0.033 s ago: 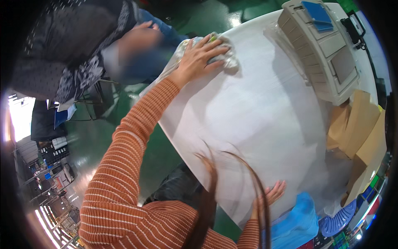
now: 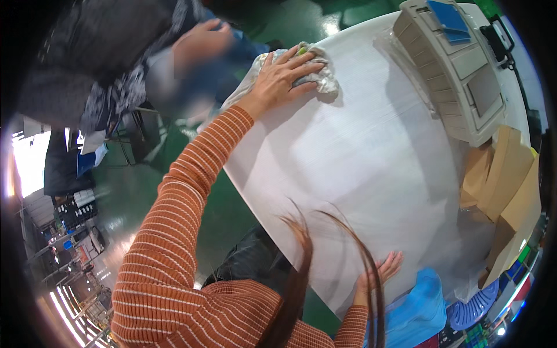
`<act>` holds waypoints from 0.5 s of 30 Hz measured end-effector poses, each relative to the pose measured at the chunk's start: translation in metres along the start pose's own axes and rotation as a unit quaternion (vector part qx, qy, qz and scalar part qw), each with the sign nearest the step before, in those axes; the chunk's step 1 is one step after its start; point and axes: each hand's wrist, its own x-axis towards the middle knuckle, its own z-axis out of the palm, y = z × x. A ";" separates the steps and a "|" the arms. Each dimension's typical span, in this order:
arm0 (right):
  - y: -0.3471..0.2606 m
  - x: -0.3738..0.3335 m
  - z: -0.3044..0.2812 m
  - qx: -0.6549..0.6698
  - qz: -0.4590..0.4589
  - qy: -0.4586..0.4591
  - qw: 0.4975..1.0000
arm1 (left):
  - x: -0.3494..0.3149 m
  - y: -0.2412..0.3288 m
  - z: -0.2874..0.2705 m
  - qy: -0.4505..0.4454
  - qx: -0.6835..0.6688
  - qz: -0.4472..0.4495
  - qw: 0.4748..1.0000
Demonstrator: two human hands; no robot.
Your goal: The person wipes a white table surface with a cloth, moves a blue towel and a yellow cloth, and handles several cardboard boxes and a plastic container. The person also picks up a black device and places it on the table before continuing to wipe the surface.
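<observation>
My left hand [image 2: 284, 78] lies flat with spread fingers on a crumpled white patterned cloth [image 2: 326, 78]. Beneath it is the far left part of a white table [image 2: 348, 156], and part of the cloth is hidden under the palm. At the table's near edge rests my right hand [image 2: 380, 271], fingers stretched out and nothing in them. Strands of hair cross in front of its wrist. Beside that hand bulges a blue plastic bag or cover [image 2: 415, 310].
A beige plastic case [image 2: 447, 75] with a blue piece on top stands at the far right. Below it lie opened cardboard boxes [image 2: 505, 174] and a purple ribbed item [image 2: 476, 307]. Another person [image 2: 104, 64], one hand blurred, is beyond the table's left edge.
The whole view has shifted very slightly. The other person's blurred hand has moved a little upward; my hands keep nearly the same places on the cloth and table.
</observation>
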 end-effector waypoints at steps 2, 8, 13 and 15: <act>0.002 -0.006 0.001 0.004 -0.010 0.014 1.000 | -0.019 -0.007 0.005 -0.002 -0.096 0.006 0.995; -0.010 0.000 -0.005 0.027 0.018 -0.001 0.999 | -0.180 0.002 -0.040 -0.135 0.006 -0.092 0.987; -0.012 0.003 -0.007 0.032 0.022 -0.013 0.999 | -0.100 0.082 -0.005 -0.181 -0.048 0.122 0.975; -0.013 0.009 -0.008 0.028 0.018 -0.004 0.999 | -0.042 0.118 0.022 -0.164 -0.086 0.193 0.964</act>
